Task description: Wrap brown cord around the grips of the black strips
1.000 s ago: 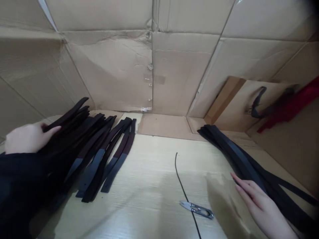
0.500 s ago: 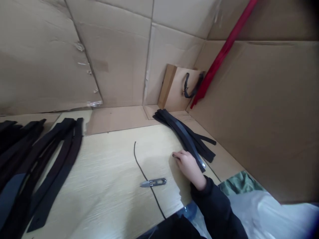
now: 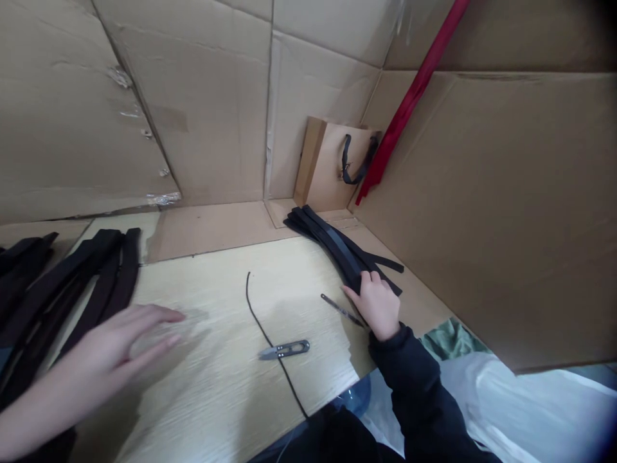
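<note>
My right hand (image 3: 378, 305) is closed over the near end of a bundle of black fabric strips (image 3: 332, 244), its fingers curled around the strips and the thumb to the left. Just beside it, a slim dark flat tool with a small hole at its tip (image 3: 341, 310) lies on the table. My left hand (image 3: 128, 347) is in the air at the left, open, thumb and fingers apart with nothing between them. Black-handled thread snips (image 3: 284, 350) rest across a thin black cord (image 3: 258, 315) on the table between my hands.
Several more black strips (image 3: 103, 270) lie at the left. Cardboard walls (image 3: 216, 128) enclose the pale wooden table (image 3: 202, 386). A brown paper bag (image 3: 332, 164) and a red strip (image 3: 405, 109) stand in the corner. Green cloth (image 3: 450, 337) and white plastic (image 3: 520, 399) lie at right.
My left hand has come into view from the left. My right hand has left the slim dark tool on the table and moved onto the black strips. The view has shifted slightly right.
</note>
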Demonstrator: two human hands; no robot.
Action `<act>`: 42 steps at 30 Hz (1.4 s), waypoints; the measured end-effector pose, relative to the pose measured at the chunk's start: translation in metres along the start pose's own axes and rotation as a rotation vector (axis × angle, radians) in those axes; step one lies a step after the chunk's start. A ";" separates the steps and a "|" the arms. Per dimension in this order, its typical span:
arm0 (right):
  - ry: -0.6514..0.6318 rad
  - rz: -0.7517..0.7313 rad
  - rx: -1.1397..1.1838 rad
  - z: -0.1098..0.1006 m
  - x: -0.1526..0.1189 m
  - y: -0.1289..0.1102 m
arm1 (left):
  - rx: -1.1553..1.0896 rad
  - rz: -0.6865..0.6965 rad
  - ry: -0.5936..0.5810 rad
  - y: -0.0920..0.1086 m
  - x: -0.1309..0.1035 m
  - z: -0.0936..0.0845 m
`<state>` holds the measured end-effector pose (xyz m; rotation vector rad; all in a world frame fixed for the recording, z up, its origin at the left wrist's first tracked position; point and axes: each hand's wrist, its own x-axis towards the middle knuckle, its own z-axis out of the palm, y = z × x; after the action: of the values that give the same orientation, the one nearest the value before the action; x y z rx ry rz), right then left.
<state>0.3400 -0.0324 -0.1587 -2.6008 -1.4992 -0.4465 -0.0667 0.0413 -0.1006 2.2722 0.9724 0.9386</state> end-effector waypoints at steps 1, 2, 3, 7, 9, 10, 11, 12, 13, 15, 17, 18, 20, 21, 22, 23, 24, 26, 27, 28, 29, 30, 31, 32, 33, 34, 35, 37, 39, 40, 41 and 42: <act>-0.003 0.008 -0.014 0.002 0.000 -0.002 | 0.124 0.029 -0.107 0.002 0.000 0.008; -0.006 0.016 -0.023 0.004 0.000 -0.005 | 0.181 0.052 -0.153 0.005 0.000 0.016; -0.009 0.026 -0.026 0.005 0.000 -0.007 | 0.213 0.043 -0.204 0.008 -0.001 0.022; -0.004 0.075 0.017 0.003 0.000 -0.010 | 0.158 -0.045 -0.239 0.015 -0.001 0.037; 0.021 0.104 0.071 -0.003 -0.001 -0.006 | 0.092 -0.104 -0.222 0.017 -0.001 0.042; 0.037 0.114 0.106 -0.007 -0.002 -0.004 | 0.053 -0.132 -0.213 0.018 -0.002 0.044; 0.050 0.119 0.146 -0.012 -0.004 -0.003 | 0.010 -0.157 -0.203 0.019 -0.003 0.046; 0.060 0.113 0.195 -0.017 -0.007 -0.003 | -0.035 -0.185 -0.193 0.020 -0.004 0.048; 0.063 0.095 0.252 -0.022 -0.011 -0.004 | -0.080 -0.217 -0.188 0.021 -0.005 0.051; 0.043 0.024 0.396 -0.033 -0.026 -0.013 | -0.179 -0.304 -0.177 0.026 -0.007 0.056; -0.030 -0.094 0.571 -0.044 -0.049 -0.033 | -0.297 -0.407 -0.121 0.034 -0.009 0.061; -0.087 -0.165 0.656 -0.049 -0.063 -0.045 | -0.363 -0.453 -0.067 0.039 -0.009 0.063; -0.194 -0.277 0.787 -0.059 -0.094 -0.072 | -0.501 -0.502 0.086 0.052 -0.008 0.068; -0.253 -0.326 0.859 -0.063 -0.108 -0.085 | -0.576 -0.500 0.173 0.058 -0.008 0.070; -0.329 -0.327 1.000 -0.066 -0.120 -0.096 | -0.665 -0.497 0.272 0.064 -0.007 0.071; -0.368 -0.319 1.104 -0.068 -0.129 -0.105 | -0.734 -0.496 0.394 0.070 -0.007 0.072; -0.422 -0.375 1.194 -0.069 -0.135 -0.112 | -0.778 -0.487 0.495 0.074 -0.007 0.072; -0.508 -0.549 1.260 -0.068 -0.134 -0.116 | -0.816 -0.464 0.614 0.078 -0.010 0.069; -0.488 -0.616 1.196 -0.065 -0.129 -0.115 | -0.798 -0.453 0.621 0.078 -0.012 0.067; -0.429 -0.654 1.086 -0.061 -0.123 -0.113 | -0.762 -0.445 0.602 0.077 -0.014 0.065; -0.345 -0.676 0.916 -0.057 -0.115 -0.109 | -0.716 -0.442 0.555 0.075 -0.017 0.063; -0.309 -0.675 0.838 -0.052 -0.107 -0.105 | -0.671 -0.448 0.479 0.073 -0.019 0.061; -0.297 -0.675 0.792 -0.047 -0.101 -0.101 | -0.629 -0.465 0.384 0.071 -0.020 0.061; -0.287 -0.678 0.752 -0.042 -0.096 -0.098 | -0.598 -0.493 0.269 0.068 -0.021 0.062; -0.287 -0.684 0.727 -0.037 -0.093 -0.095 | -0.576 -0.525 0.148 0.066 -0.020 0.064; -0.287 -0.696 0.703 -0.033 -0.091 -0.093 | -0.544 -0.554 0.025 0.063 -0.018 0.068; -0.287 -0.711 0.680 -0.030 -0.091 -0.092 | -0.511 -0.577 -0.085 0.061 -0.016 0.074; -0.292 -0.746 0.649 -0.025 -0.093 -0.091 | -0.379 -0.566 -0.251 0.056 -0.010 0.087; -0.293 -0.773 0.634 -0.021 -0.096 -0.091 | -0.322 -0.568 -0.327 0.052 -0.004 0.100; -0.291 -0.781 0.630 -0.020 -0.097 -0.092 | -0.292 -0.564 -0.356 0.050 -0.002 0.105; -0.290 -0.786 0.629 -0.019 -0.097 -0.092 | -0.272 -0.560 -0.374 0.048 0.000 0.109; -0.289 -0.790 0.628 -0.018 -0.097 -0.091 | -0.249 -0.553 -0.391 0.047 0.001 0.111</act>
<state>0.2123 -0.0706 -0.1758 -1.5801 -2.2640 0.3355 0.0374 -0.0058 -0.1406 1.7429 1.1400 0.3385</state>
